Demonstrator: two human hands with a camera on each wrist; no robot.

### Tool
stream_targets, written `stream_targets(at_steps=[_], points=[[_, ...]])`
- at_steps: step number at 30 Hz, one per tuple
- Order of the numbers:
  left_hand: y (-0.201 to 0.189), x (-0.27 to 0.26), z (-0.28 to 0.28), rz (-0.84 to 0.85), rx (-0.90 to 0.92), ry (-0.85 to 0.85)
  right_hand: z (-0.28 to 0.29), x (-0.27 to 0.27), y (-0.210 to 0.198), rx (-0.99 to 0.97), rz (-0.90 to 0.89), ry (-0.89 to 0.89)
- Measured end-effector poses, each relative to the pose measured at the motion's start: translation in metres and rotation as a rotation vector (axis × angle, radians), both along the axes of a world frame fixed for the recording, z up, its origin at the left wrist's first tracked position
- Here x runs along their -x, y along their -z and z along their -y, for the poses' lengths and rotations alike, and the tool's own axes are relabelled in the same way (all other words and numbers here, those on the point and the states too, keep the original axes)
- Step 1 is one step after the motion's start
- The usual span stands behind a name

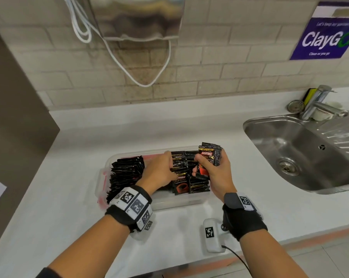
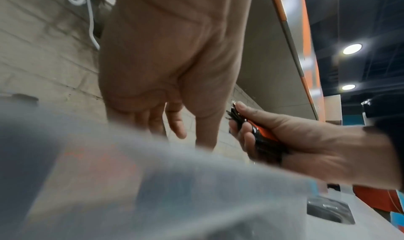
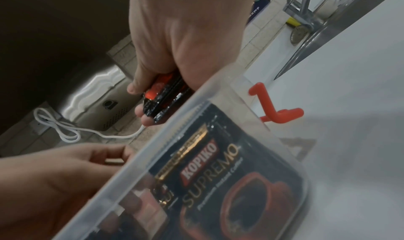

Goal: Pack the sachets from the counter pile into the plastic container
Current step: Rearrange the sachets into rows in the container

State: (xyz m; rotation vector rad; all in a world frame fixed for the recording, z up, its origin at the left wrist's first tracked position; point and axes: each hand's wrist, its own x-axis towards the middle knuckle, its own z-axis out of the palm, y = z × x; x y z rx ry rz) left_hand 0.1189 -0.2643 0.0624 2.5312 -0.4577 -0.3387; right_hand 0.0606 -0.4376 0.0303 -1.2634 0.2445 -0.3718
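Your right hand [image 1: 209, 167] grips a small bundle of glossy black foil coffee sachets [image 1: 208, 159] just above the right half of the clear rectangular plastic container [image 1: 155, 203]. Your left hand [image 1: 159, 171] reaches into the container's middle, fingers loosely spread against the upright sachets there. More rows fill its left side. The foil packets look light, slick and floppy, so pinch the bundle across its middle and keep it squared.
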Motion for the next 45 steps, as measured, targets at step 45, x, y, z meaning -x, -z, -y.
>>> stream_targets(at_steps=[45], points=[[0.005,0.004,0.001,-0.009,0.065,0.104,0.0,0.0,0.001,-0.061,-0.043,0.05]])
